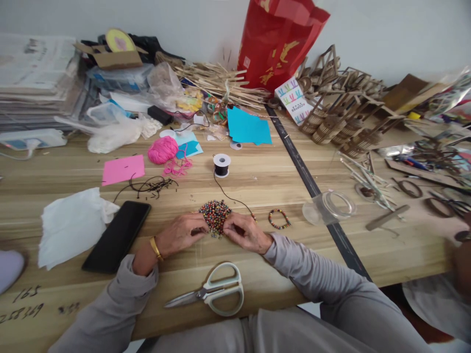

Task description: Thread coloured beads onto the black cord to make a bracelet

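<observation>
A pile of small multicoloured beads (pixel 215 215) lies on the wooden table between my hands. My left hand (pixel 187 233) rests at the pile's left edge, fingers bent and drawn together; what they hold, if anything, is too small to tell. At the right edge, my right hand (pixel 247 233) is closed in a pinch, its fingertips hidden against the beads. Black cord (pixel 231 196) runs from a white spool (pixel 222 165) to my right hand, with a few beads on it beside the knuckles. A beaded bracelet (pixel 279 219) lies to the right.
White-handled scissors (pixel 223 289) lie near the front edge. At left are a black phone (pixel 117 237) and white tissue (pixel 69 228). Pink yarn (pixel 162 150) sits behind. A clear plastic container (pixel 324 208) stands right, and part of another person (pixel 464 260) shows at far right.
</observation>
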The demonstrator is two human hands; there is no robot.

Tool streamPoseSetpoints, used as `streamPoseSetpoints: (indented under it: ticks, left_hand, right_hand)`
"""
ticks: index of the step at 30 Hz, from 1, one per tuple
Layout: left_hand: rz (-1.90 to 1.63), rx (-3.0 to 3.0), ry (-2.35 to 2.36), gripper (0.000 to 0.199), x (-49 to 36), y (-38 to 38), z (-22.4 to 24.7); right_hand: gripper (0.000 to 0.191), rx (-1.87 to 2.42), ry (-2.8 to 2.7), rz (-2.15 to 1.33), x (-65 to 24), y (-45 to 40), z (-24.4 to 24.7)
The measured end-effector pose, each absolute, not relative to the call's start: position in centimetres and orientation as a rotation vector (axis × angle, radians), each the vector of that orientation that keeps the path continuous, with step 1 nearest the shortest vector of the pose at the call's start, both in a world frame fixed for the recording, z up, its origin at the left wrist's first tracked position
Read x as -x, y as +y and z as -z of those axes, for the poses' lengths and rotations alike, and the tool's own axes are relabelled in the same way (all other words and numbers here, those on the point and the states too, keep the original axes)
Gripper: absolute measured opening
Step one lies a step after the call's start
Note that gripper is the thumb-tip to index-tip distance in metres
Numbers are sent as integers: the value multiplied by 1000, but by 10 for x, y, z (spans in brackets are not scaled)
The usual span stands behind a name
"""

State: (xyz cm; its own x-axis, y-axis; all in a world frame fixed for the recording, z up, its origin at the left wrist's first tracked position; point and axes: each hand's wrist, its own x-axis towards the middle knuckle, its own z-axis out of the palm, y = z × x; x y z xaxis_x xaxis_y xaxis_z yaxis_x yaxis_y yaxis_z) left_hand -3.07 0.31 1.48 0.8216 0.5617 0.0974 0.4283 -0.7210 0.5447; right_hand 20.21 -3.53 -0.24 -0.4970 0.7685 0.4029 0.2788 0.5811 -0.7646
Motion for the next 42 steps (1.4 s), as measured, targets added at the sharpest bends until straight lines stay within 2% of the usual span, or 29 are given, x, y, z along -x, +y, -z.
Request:
streamPoseSetpoints:
  ticks: [24,42]
  left_hand:
    - [-352,-2523,796,11,24,-3,-9]
    - [-456,-2501,736,13,25,-1,-11]
  right_hand:
    - [14,854,-1966,-890,-202,-36,2]
    - [29,959,-1701,-1194,-201,-35,0]
